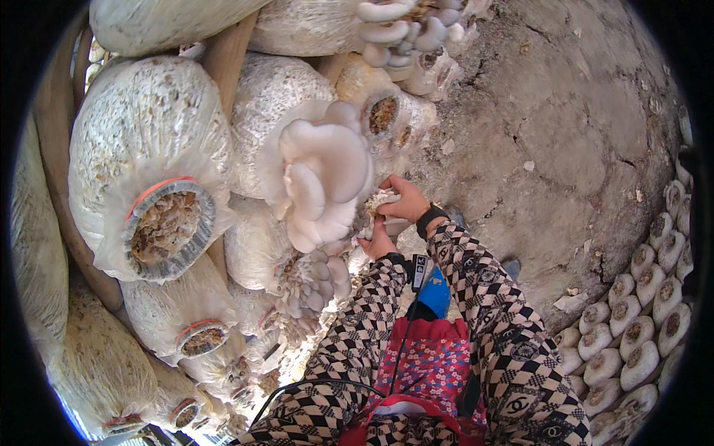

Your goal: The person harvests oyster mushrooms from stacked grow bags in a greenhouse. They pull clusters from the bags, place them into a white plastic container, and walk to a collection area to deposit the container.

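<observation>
My right hand [407, 199] has its fingers and thumb around a small clump of pale oyster mushrooms [381, 202] with a crumbly base. Just below it, my left hand [380, 242] grips the lower side of the same clump, thumb pointing up. Part of the clump is hidden by the fingers, and I cannot tell whether it is still attached to a bag. Immediately left of the hands, a large oyster mushroom cluster [326, 161] with broad, pale caps grows out from the stack. Lower down hangs a cluster of smaller grey mushrooms [309, 281].
Plastic-wrapped substrate bags [150, 111] are stacked on the left, with wooden slats [228, 61] between them. More mushrooms [410, 33] grow at the top. Cracked earth floor [558, 128] lies to the right, before another bag stack [630, 334]. A black cable [323, 382] crosses my lap.
</observation>
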`<control>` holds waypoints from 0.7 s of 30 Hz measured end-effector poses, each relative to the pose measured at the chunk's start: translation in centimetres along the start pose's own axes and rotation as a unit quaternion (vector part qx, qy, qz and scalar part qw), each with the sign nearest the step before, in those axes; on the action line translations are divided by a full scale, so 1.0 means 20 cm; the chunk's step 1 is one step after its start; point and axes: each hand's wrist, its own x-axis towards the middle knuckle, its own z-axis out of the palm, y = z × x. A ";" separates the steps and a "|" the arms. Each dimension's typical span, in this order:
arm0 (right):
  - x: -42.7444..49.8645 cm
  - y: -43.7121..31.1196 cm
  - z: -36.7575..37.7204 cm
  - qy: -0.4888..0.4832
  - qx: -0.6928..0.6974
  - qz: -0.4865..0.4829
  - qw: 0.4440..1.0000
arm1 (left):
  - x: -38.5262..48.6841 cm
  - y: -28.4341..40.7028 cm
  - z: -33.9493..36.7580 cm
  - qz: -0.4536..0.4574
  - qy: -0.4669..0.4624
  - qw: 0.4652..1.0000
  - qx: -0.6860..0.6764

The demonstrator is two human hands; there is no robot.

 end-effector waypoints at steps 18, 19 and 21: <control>-1.07 -0.25 -0.64 -0.116 0.207 0.191 0.953 | -0.67 0.36 -0.58 0.197 -0.452 0.729 0.475; -1.12 -0.39 -0.67 -0.133 0.187 0.176 0.957 | -0.74 0.45 -0.57 0.262 -0.452 0.723 0.452; -1.22 -0.64 -0.71 -0.158 0.159 0.148 0.963 | -0.86 0.64 -0.56 0.197 -0.470 0.789 0.344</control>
